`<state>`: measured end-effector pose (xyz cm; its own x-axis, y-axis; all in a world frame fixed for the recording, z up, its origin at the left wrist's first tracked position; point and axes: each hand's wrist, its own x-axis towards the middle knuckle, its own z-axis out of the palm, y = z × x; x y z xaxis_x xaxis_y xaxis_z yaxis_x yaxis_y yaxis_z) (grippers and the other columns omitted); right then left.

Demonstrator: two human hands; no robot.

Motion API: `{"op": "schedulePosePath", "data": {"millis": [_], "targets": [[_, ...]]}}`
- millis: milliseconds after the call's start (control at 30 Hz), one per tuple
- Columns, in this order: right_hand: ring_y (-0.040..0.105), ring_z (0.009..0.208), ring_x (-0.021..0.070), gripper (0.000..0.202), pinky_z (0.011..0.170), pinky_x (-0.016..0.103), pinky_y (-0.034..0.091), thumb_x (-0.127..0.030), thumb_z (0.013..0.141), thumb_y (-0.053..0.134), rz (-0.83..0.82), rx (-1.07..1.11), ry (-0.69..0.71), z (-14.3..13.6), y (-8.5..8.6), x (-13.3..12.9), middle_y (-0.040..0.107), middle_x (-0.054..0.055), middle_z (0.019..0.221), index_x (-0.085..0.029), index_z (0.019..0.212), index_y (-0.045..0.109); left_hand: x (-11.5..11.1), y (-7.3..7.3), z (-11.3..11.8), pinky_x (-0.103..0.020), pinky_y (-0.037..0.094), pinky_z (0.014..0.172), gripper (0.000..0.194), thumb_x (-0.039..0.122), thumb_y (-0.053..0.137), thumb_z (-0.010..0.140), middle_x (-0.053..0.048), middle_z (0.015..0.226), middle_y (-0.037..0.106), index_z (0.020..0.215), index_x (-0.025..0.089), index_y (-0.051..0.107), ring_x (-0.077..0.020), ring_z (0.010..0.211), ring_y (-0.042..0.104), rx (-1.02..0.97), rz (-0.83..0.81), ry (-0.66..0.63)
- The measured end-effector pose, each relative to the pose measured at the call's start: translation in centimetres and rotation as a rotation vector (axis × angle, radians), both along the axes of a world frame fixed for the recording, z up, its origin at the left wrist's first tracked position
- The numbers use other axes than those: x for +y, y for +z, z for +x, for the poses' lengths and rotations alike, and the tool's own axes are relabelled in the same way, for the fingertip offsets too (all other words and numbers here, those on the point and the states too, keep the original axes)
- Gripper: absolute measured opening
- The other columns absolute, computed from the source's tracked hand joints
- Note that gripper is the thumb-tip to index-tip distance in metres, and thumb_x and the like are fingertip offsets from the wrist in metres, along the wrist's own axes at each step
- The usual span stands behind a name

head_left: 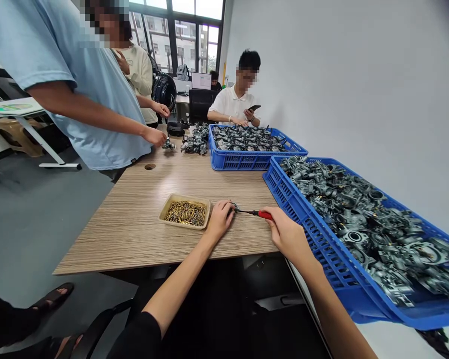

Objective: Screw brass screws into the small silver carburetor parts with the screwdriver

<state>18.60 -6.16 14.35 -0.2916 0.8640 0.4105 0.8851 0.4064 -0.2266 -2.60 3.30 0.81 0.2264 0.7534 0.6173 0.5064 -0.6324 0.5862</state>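
My left hand [220,218] is closed round a small grey metal part [235,206] on the table, mostly hidden by the fingers. In my right hand [287,233] is a screwdriver with a red handle [265,215]; its dark shaft points left, and the tip meets the metal part. Just left of my left hand stands a tan tray [163,218] holding a heap of small brass pieces [186,213].
A large blue crate [303,212] of metal castings stands at the right, a second blue crate [239,162] behind it. Across the wooden table [127,234], a person in light blue handles a metal part [168,144]. Another person in white sits behind the crates.
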Motion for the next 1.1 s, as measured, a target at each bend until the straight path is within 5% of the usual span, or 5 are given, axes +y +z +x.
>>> {"op": "schedulePosePath", "data": {"millis": [467, 567, 733, 967, 1100], "targets": [[0.069, 0.109, 0.0205, 0.039, 0.086, 0.030, 0.054, -0.007, 0.096, 0.039, -0.012, -0.029, 0.042, -0.32, -0.32, -0.02, 0.068, 0.005, 0.124, -0.025, 0.126, 0.057, -0.16, 0.23, -0.09, -0.045, 0.047, 0.107, 0.016, 0.014, 0.057, 0.096, -0.007, 0.110, 0.070, 0.108, 0.023, 0.063, -0.0259, 0.120, 0.054, -0.017, -0.014, -0.057], [0.070, 0.105, 0.0211, 0.032, 0.081, 0.029, 0.053, -0.015, 0.100, 0.041, 0.000, -0.070, 0.013, -0.51, -0.19, -0.18, 0.070, 0.006, 0.120, -0.024, 0.125, 0.058, -0.18, 0.34, -0.12, -0.045, 0.047, 0.107, 0.017, 0.014, 0.057, 0.095, -0.007, 0.110, 0.070, 0.108, 0.023, 0.064, -0.0258, 0.119, 0.054, -0.012, -0.013, -0.060], [0.071, 0.072, 0.0252, 0.033, 0.058, 0.030, 0.044, -0.047, 0.105, 0.042, -0.078, -0.223, -0.220, -0.64, -0.14, -0.36, 0.072, 0.005, 0.078, -0.022, 0.107, 0.062, -0.16, 0.32, -0.11, -0.046, 0.047, 0.107, 0.018, 0.015, 0.057, 0.096, -0.007, 0.110, 0.070, 0.111, 0.023, 0.064, -0.0264, 0.119, 0.054, -0.001, -0.020, -0.062], [0.074, 0.092, 0.0244, 0.027, 0.067, 0.028, 0.046, -0.036, 0.104, 0.042, -0.191, -0.049, -0.072, -0.71, 0.04, -0.46, 0.075, 0.007, 0.105, -0.023, 0.127, 0.047, 0.19, -0.34, 0.05, -0.048, 0.047, 0.109, 0.035, 0.016, 0.056, 0.097, -0.008, 0.124, 0.069, 0.131, 0.023, 0.060, -0.0268, 0.121, 0.053, 0.002, 0.000, -0.048], [0.074, 0.074, 0.0275, 0.028, 0.059, 0.029, 0.041, -0.044, 0.105, 0.039, -0.192, -0.177, -0.225, -1.07, 0.00, -0.66, 0.073, 0.007, 0.081, -0.020, 0.114, 0.051, 0.33, -0.60, 0.05, -0.050, 0.048, 0.109, 0.035, 0.015, 0.056, 0.096, -0.009, 0.123, 0.070, 0.130, 0.023, 0.062, -0.0268, 0.121, 0.053, 0.002, 0.006, -0.045]]}}
